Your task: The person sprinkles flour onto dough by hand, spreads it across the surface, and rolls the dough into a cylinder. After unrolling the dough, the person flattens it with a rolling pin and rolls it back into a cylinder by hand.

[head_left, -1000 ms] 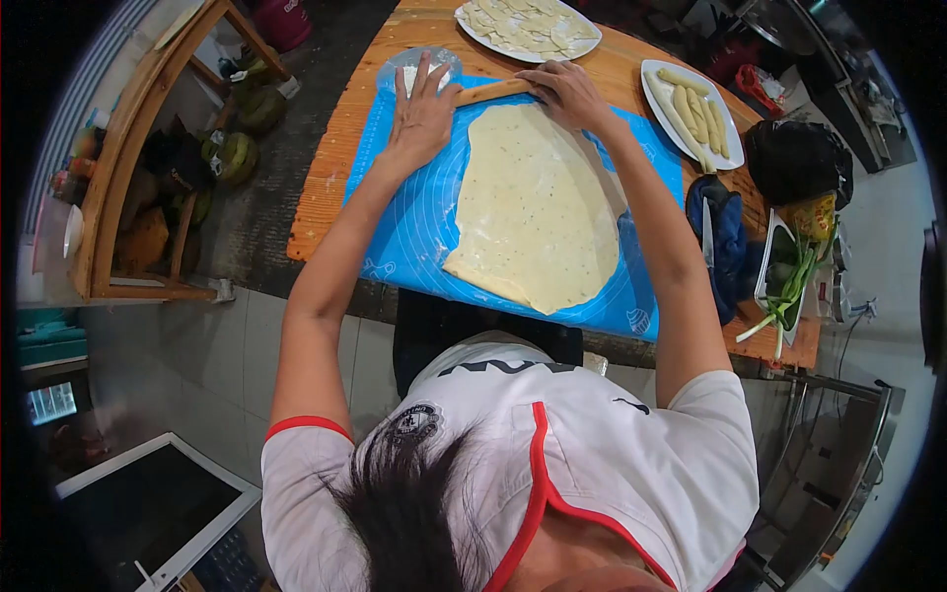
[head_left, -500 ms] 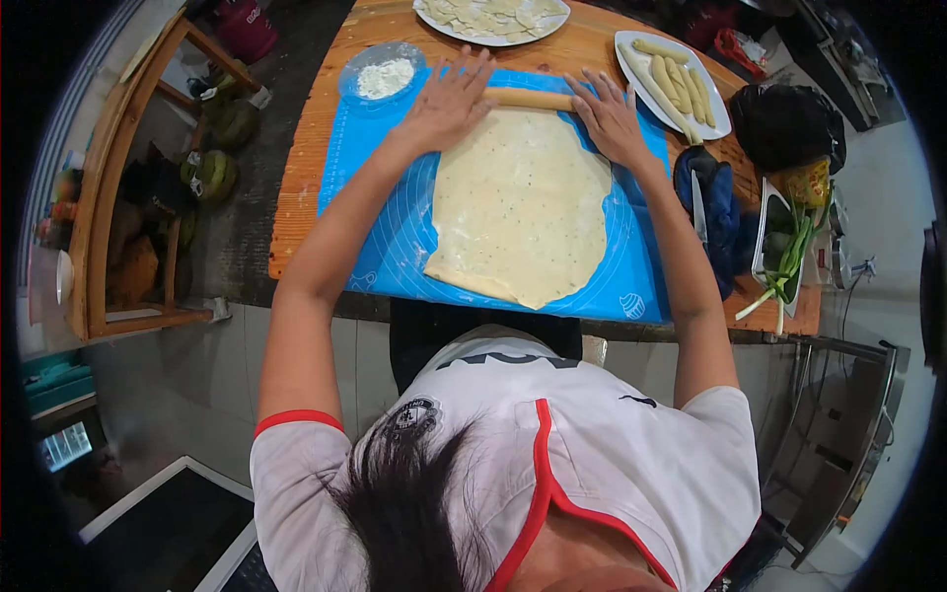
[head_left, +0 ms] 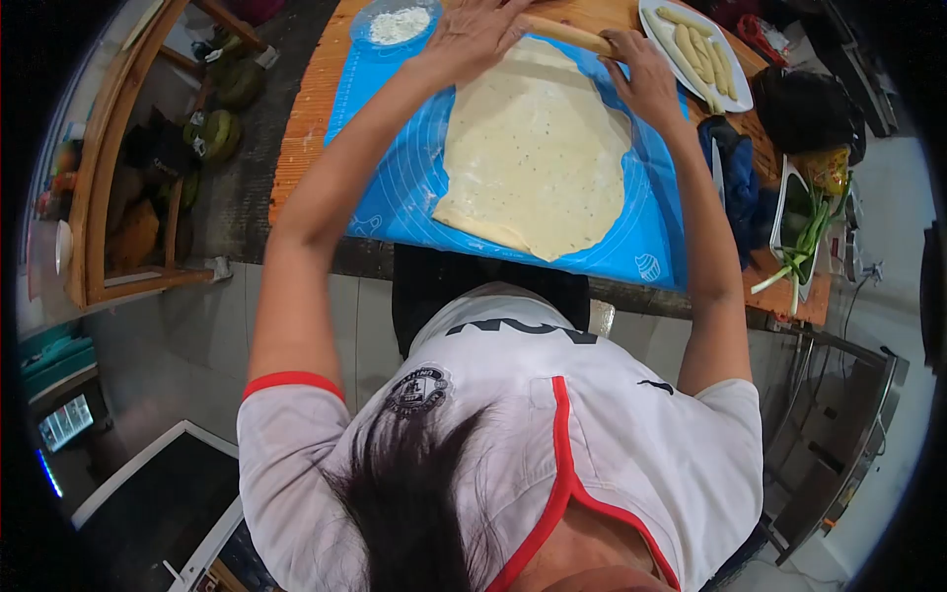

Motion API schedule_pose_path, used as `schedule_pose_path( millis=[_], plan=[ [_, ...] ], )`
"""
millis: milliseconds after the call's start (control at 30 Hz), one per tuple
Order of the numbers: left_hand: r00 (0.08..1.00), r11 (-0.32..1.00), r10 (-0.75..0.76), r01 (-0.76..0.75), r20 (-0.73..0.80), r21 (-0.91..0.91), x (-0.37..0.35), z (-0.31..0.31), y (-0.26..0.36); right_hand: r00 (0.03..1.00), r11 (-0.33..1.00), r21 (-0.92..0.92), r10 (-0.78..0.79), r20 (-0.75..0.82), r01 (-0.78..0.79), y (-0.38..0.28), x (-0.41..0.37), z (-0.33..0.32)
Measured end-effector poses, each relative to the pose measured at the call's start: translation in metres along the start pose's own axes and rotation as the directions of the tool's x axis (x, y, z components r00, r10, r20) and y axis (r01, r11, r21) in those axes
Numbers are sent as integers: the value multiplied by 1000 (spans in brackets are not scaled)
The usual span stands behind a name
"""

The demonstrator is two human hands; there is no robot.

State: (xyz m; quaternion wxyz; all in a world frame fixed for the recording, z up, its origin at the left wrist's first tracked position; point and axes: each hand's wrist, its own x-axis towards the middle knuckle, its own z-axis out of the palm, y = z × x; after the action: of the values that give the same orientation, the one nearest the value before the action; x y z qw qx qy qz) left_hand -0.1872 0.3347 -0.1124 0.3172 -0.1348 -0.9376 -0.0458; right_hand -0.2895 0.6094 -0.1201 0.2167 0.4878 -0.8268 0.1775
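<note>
A pale wooden rolling pin (head_left: 569,35) slants across the far edge of a thin sheet of dough (head_left: 538,153), with a shadow band on the dough just below it. My left hand (head_left: 475,41) is over the pin's left end, palm down, with its fingers partly around it. The fingers of my right hand (head_left: 648,79) are curled around the right end. Dark specks dot the dough, which has an uneven outline and a thicker, folded-looking near-left edge. Underneath it is a blue silicone mat (head_left: 380,178) with printed circles.
A bowl of white flour (head_left: 398,27) stands at the far left of the wooden table (head_left: 301,148). To the right are a white plate (head_left: 745,91) with several dough rolls, a knife (head_left: 717,163), a dark blue cloth (head_left: 740,178), a black bag (head_left: 809,113) and green onions (head_left: 804,247).
My right hand has gone from lying flat on the pin to curling around its end. The pin now slants instead of lying level. The whole view has shifted slightly.
</note>
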Motion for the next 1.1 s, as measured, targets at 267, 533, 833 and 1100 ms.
schedule_pose_path(
  millis=[267,533,833,1100],
  plan=[
    [884,871,238,-12,401,-491,-128,-98,129,945,922,212,326,32,-326,-57,-98,-60],
    [935,797,204,13,290,-604,-152,-100,146,822,806,-161,557,-118,-569,-76,-151,-86],
    [971,831,196,-91,137,-549,-140,-100,147,765,699,-343,636,-103,-628,-80,-185,-87],
    [972,881,232,-193,38,-431,-113,-91,129,960,837,471,235,153,-280,-170,-121,-80]
  ],
)
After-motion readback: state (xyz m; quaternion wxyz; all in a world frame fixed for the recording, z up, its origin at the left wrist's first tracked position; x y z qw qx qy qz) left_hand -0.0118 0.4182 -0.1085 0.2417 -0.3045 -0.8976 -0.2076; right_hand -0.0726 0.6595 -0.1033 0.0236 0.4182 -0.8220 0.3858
